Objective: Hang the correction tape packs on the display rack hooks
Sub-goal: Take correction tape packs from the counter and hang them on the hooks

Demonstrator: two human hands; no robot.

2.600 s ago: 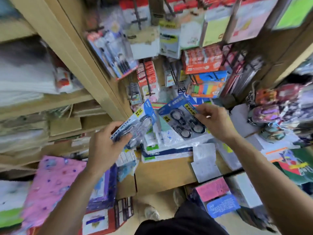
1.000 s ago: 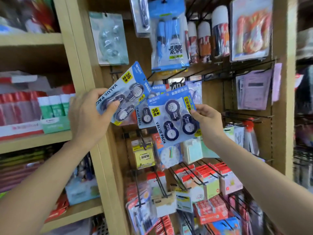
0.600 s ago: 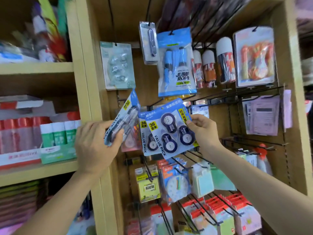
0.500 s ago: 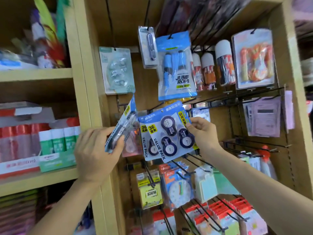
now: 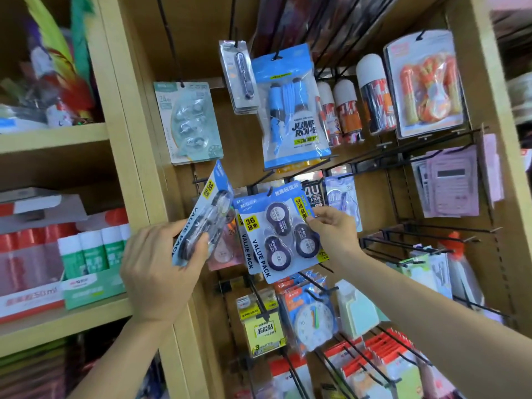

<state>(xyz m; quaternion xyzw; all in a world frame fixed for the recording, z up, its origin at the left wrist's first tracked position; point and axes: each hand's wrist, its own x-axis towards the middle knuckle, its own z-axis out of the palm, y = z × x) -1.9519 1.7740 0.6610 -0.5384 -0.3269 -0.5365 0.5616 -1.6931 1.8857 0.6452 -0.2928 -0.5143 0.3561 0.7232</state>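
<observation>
My left hand (image 5: 161, 269) grips a blue correction tape value pack (image 5: 205, 214), turned edge-on and tilted, just left of the rack. My right hand (image 5: 334, 231) pinches the right edge of a second blue value pack (image 5: 276, 234) with three dark tape dispensers. This pack's top sits at a black rack hook (image 5: 259, 182), in front of another like pack whose left edge shows behind it. Whether the hook passes through the hang hole cannot be made out.
The wooden display rack (image 5: 138, 156) carries many black hooks with goods: a jump rope bag (image 5: 290, 110), a pale tape pack (image 5: 188, 122), sticky notes (image 5: 263, 329), a clock card (image 5: 312, 318). Bare hooks (image 5: 417, 234) jut out at right. Glue boxes (image 5: 92, 254) fill the left shelf.
Both hands rose from the low goods pile to the rack. The right hand's pack moved up and in against the hook; the left hand's pack turned edge-on.
</observation>
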